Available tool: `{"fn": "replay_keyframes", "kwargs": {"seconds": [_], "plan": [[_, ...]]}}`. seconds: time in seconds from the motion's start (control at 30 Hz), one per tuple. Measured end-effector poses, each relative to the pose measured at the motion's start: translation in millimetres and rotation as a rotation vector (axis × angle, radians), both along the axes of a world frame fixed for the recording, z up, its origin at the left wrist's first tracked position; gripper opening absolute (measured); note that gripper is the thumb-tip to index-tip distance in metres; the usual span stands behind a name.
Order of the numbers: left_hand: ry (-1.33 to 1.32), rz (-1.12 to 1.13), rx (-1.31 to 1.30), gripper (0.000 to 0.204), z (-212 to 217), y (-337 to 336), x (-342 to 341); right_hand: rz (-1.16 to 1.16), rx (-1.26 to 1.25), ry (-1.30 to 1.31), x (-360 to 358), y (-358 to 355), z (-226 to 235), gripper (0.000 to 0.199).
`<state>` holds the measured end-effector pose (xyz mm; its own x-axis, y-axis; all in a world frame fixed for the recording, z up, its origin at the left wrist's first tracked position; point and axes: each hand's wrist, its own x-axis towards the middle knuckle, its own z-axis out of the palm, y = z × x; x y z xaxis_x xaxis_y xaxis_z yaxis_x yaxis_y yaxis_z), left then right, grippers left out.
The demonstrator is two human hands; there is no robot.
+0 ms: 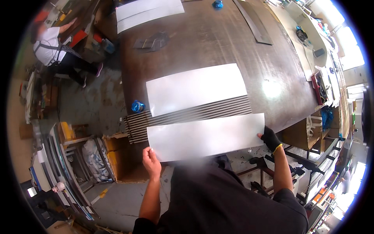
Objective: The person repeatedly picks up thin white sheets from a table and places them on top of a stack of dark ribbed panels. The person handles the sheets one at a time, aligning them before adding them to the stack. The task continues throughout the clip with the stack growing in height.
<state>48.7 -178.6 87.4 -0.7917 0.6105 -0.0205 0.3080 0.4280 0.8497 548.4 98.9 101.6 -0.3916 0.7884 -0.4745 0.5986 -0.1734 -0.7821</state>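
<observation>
A long white sheet spans the space in front of me at the table's near edge, held at both ends. My left hand, bare, pinches its lower left corner with curled fingers. On the opposite end my right hand, in a black fingerless glove with a yellow cuff edge, grips the right edge with the thumb on top. Just beyond the sheet, a row of several thin dark rods lies side by side on the table. Behind them rests a second white sheet, flat, its near edge along the rods.
The brown table also bears white sheets at the far left, dark flat pieces, blue crumpled items and a long grey strip. An open cardboard box stands below left. Another person stands at far left.
</observation>
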Motion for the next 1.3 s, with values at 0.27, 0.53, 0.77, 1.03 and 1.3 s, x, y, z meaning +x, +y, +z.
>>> {"fn": "replay_keyframes", "kwargs": {"seconds": [0.27,0.53,0.77,1.03,1.3], "plan": [[-0.362,-0.250,0.232,0.036,-6.5,0.5,-6.1,-0.106,0.355,-0.289,-36.2,33.9,24.3,0.037],[-0.400,-0.229,0.041,0.059,27.7,58.3,-43.0,0.030,0.272,-0.028,11.6,125.3,-37.3,0.062],[-0.267,-0.073,-0.042,0.021,33.8,176.2,-99.4,-0.252,0.309,-0.046,-114.5,221.8,26.4,0.027],[-0.469,0.016,-0.020,0.026,-27.9,184.0,-105.1,-0.032,0.172,-0.163,-99.0,245.6,-74.4,0.021],[-0.456,0.058,-0.200,0.020,-72.8,153.5,-110.2,-0.173,-0.039,-0.176,-90.2,218.7,-92.8,0.023]]}}
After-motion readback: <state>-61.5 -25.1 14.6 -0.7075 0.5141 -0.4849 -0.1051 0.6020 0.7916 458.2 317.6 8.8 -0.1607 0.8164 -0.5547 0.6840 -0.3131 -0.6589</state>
